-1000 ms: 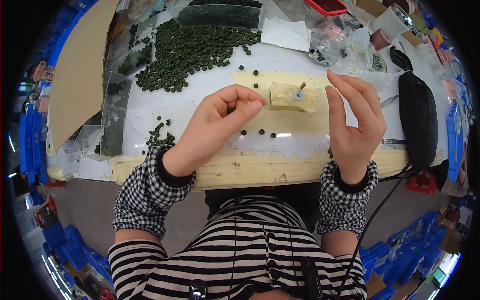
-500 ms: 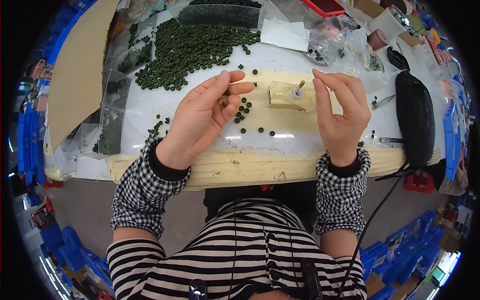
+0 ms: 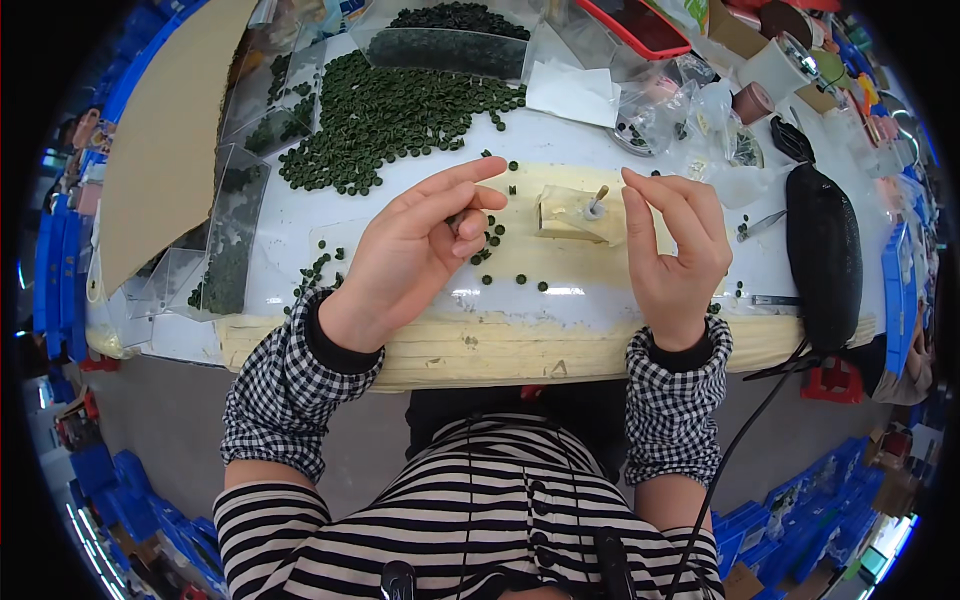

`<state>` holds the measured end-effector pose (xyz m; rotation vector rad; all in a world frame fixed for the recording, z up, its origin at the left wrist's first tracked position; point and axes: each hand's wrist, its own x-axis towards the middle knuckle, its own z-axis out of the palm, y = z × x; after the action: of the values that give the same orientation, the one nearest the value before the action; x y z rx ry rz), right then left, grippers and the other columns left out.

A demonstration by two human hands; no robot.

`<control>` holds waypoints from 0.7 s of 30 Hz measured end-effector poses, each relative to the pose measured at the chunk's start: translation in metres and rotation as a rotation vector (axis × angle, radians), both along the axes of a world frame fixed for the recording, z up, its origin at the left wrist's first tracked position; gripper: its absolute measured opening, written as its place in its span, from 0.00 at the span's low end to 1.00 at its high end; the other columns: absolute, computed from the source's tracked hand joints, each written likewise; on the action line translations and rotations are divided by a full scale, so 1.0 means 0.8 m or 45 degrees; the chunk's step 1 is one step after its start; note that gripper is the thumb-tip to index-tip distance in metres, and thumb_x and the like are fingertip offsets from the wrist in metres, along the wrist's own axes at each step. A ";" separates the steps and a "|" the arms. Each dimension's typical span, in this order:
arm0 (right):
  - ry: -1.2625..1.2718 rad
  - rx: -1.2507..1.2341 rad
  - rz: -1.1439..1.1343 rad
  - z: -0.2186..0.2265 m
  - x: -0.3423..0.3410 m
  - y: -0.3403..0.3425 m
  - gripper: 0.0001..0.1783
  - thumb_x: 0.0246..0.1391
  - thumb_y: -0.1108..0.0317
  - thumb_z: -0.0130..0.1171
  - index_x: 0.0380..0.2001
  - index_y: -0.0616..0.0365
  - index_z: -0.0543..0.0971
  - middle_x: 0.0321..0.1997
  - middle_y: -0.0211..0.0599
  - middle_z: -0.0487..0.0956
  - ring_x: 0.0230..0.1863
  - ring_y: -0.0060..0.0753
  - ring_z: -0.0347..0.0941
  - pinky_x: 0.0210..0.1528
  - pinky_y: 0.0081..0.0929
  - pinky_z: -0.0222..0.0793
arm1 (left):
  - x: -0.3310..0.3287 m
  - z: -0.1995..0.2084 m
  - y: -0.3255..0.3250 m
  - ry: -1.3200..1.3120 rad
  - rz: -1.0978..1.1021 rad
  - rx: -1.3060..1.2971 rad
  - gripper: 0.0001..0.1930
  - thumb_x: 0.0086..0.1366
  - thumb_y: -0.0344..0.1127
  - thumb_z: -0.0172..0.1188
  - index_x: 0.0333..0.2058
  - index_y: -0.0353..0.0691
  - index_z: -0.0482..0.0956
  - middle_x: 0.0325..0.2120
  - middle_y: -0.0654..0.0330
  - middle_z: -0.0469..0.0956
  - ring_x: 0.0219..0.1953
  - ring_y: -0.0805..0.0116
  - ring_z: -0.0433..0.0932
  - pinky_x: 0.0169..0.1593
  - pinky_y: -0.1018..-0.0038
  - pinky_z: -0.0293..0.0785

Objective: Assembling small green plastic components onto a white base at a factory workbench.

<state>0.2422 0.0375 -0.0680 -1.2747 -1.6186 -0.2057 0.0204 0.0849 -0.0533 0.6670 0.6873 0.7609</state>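
Note:
My left hand (image 3: pixel 410 255) is held over the table with its index finger stretched out and the other fingers curled in. Between the curled fingers and thumb a bit of small dark green round piece (image 3: pixel 455 221) shows; the rest is covered. My right hand (image 3: pixel 685 250) is raised to the right of a cream, tape-covered block (image 3: pixel 573 222), thumb and index fingertips brought close in a pinch. What lies between them, if anything, is too small to make out. A thin brown peg (image 3: pixel 601 194) in a whitish collar stands up from the block. Several loose green pieces (image 3: pixel 521 280) lie between the hands.
A large heap of green pieces (image 3: pixel 390 125) spreads at the far left, beside clear plastic trays (image 3: pixel 238 240) and a cardboard sheet (image 3: pixel 170 130). White paper (image 3: pixel 572 93), a red-cased phone (image 3: pixel 640 25), tweezers (image 3: pixel 765 225) and a black pouch (image 3: pixel 823 255) lie around the back and right.
My left fingers have curled further in, hiding pieces that showed in the palm before, and the index finger now points out. My right hand stays pinched, its fingertips slightly lower in the picture.

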 end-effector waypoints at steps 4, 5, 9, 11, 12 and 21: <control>-0.020 -0.092 0.045 0.003 -0.004 -0.002 0.12 0.42 0.75 0.65 0.34 0.58 0.81 0.30 0.35 0.76 0.32 0.36 0.70 0.33 0.27 0.65 | -0.001 0.002 -0.003 0.051 -0.015 -0.021 0.15 0.69 0.32 0.47 0.50 0.29 0.68 0.32 0.63 0.72 0.25 0.83 0.61 0.28 0.86 0.60; -0.023 -0.122 0.056 0.004 -0.004 -0.003 0.13 0.42 0.74 0.66 0.35 0.58 0.81 0.31 0.36 0.76 0.33 0.36 0.70 0.34 0.28 0.66 | -0.004 -0.001 -0.003 0.036 -0.042 -0.020 0.15 0.69 0.33 0.48 0.49 0.30 0.69 0.32 0.63 0.73 0.24 0.84 0.62 0.28 0.86 0.60; -0.078 -0.157 0.062 0.000 -0.002 0.001 0.15 0.42 0.73 0.65 0.37 0.58 0.80 0.33 0.36 0.76 0.35 0.37 0.69 0.36 0.29 0.66 | -0.008 -0.014 -0.003 -0.034 -0.100 -0.012 0.13 0.68 0.34 0.49 0.47 0.31 0.71 0.33 0.63 0.74 0.24 0.84 0.61 0.28 0.86 0.59; -0.077 -0.186 0.068 0.000 -0.003 0.002 0.15 0.43 0.73 0.65 0.38 0.58 0.80 0.33 0.36 0.76 0.36 0.38 0.69 0.37 0.30 0.66 | -0.002 -0.009 -0.007 0.000 -0.049 -0.032 0.13 0.68 0.34 0.50 0.46 0.31 0.72 0.32 0.63 0.74 0.24 0.84 0.61 0.28 0.86 0.59; -0.076 -0.188 0.070 -0.001 -0.003 0.003 0.14 0.43 0.74 0.65 0.37 0.58 0.80 0.33 0.36 0.76 0.36 0.38 0.69 0.37 0.30 0.66 | 0.001 -0.007 -0.008 0.017 -0.023 -0.042 0.13 0.68 0.34 0.50 0.46 0.31 0.72 0.32 0.63 0.74 0.24 0.84 0.61 0.28 0.86 0.59; 0.010 -0.238 0.124 0.004 -0.005 0.001 0.07 0.42 0.76 0.64 0.29 0.58 0.80 0.32 0.35 0.76 0.36 0.36 0.70 0.37 0.28 0.67 | -0.002 -0.014 -0.010 -0.124 -0.195 -0.080 0.14 0.68 0.33 0.51 0.49 0.33 0.71 0.33 0.64 0.74 0.24 0.84 0.61 0.28 0.87 0.60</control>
<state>0.2385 0.0386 -0.0645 -1.3308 -1.7199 0.0110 0.0185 0.0769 -0.0641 0.6137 0.5621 0.6234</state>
